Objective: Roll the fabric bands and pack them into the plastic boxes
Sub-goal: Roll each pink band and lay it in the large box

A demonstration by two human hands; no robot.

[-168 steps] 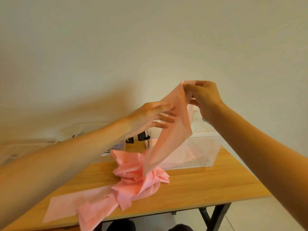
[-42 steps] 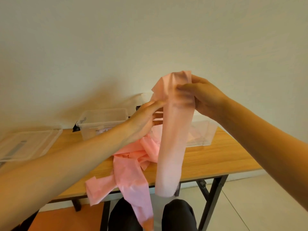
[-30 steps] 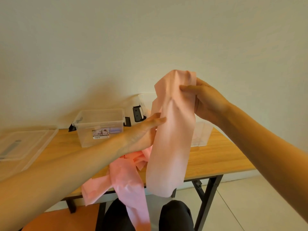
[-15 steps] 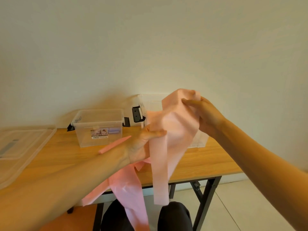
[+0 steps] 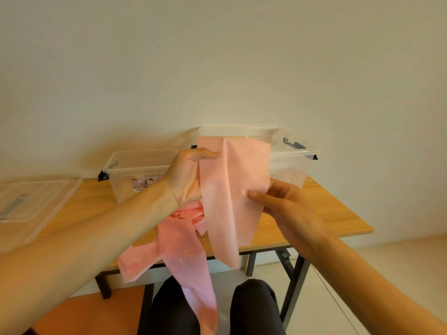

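In the head view, the left hand (image 5: 186,176) and right hand (image 5: 287,209) hold a pink fabric band (image 5: 232,189) up in the middle of the frame, above the near edge of the wooden counter (image 5: 326,213). The left hand grips the band's upper left edge, thumb laid over the front and the other fingers hidden behind the cloth. The right hand pinches the band's right edge lower down, thumb on the front and curled fingers (image 5: 280,188) behind. The band hangs folded lengthwise, its tail dropping past the counter's edge.

A heap of pink bands (image 5: 188,213) lies on the counter under the left wrist, with strips trailing off the edge toward the person's dark-clad knees (image 5: 254,308). A small clear box (image 5: 140,170) stands open at centre left. A larger clear box (image 5: 290,160) stands behind the held band, and a clear lid (image 5: 31,201) lies at the far left.
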